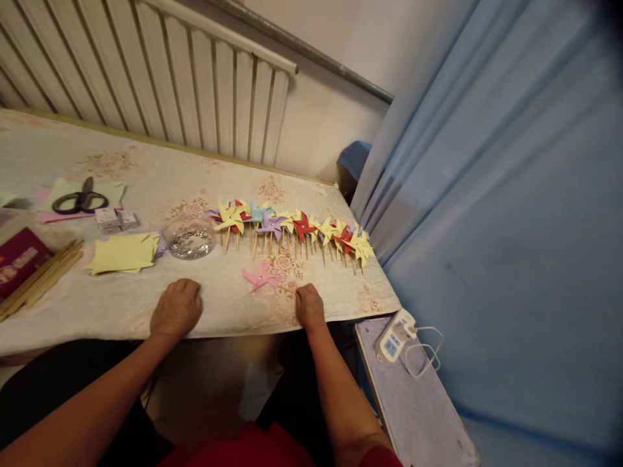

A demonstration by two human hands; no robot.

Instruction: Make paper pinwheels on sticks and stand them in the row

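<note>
My right hand (pixel 309 307) is closed near the table's front edge, pinching the wooden stick of a pink paper pinwheel (pixel 259 277) that lies flat on the cloth just to its left. My left hand (pixel 177 307) rests on the table edge with its fingers curled under; nothing shows in it. Beyond both hands lies a row of several finished pinwheels (pixel 296 228) in yellow, red, blue and purple, sticks pointing toward me.
A clear bowl of small shiny bits (pixel 189 239), a stack of yellow paper squares (pixel 124 253), wooden sticks (pixel 39 277), a dark red box (pixel 17 258), scissors (pixel 78 201) on pastel paper and small boxes (pixel 115 219) lie left. A power strip (pixel 393 336) sits on a bench right, by blue curtains (pixel 487 194).
</note>
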